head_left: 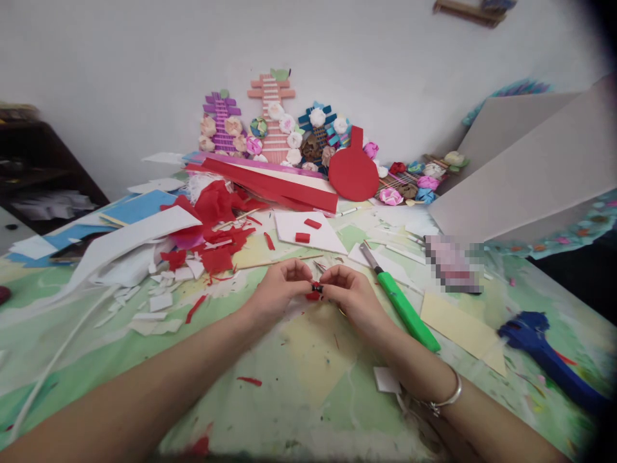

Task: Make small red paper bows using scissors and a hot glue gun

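In front of me, both hands meet over the table. My left hand (282,286) is closed, its thumb and fingers pinching one side of a small red-and-black piece (316,288). The other side of it is pinched by my right hand (351,292); fingertips cover much of the piece, so its kind cannot be made out. Just beyond lies a white card (287,226) carrying two small red strips (303,237). Right of my right hand rests a cutter knife with a bright green handle (409,313), blade pointing away from me.
Red scraps (222,241) and white offcuts (160,302) litter the left side. A red round cutout with a neck (354,172) leans at the back beside guitar-shaped decorations with paper flowers (272,122). At right are a yellow sheet (457,326), a dark blue tool (544,354) and a large grey board (520,161).
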A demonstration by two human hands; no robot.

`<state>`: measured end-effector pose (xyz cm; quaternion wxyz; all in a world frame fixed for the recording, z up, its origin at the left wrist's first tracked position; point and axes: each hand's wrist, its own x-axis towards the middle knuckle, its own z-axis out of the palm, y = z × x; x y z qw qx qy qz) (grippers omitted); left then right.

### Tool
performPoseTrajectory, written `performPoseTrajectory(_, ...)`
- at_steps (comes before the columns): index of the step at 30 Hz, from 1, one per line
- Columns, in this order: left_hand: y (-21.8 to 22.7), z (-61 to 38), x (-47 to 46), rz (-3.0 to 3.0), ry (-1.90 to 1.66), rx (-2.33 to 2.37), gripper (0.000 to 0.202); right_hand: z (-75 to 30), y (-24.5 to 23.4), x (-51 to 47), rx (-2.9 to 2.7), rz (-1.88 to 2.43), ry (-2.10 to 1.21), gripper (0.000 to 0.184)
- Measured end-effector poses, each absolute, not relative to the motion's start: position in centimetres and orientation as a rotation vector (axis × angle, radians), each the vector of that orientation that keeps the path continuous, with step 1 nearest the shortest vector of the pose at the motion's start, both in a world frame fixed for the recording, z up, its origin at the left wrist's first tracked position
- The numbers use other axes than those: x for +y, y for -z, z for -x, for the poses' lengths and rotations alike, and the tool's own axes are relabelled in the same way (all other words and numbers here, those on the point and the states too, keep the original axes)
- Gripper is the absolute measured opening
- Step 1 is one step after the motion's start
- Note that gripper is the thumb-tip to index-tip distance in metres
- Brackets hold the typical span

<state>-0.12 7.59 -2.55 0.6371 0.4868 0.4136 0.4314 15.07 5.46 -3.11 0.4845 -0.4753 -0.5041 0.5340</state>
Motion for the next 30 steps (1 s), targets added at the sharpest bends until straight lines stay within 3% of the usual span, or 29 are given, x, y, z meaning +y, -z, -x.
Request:
performPoseTrajectory(11, 1.9, -0.2, 7.2, -1.13, -0.885, 0.967, 0.001, -14.7, 2.4, 4.9, -1.327, 1.265, -1.257, 0.008)
performPoseTrajectory(22, 2.5, -0.2, 7.2, -1.059, -0.888, 0.847, 0.004, -14.7, 2.8, 5.1, -1.295, 1.234, -1.283, 0.013)
performPoseTrajectory(30, 3.6, 0.4, 7.9, -1.221, -0.902, 0.82, 0.01, -14.2, 2.5, 4.9, -1.253, 1.268, -1.234, 0.006)
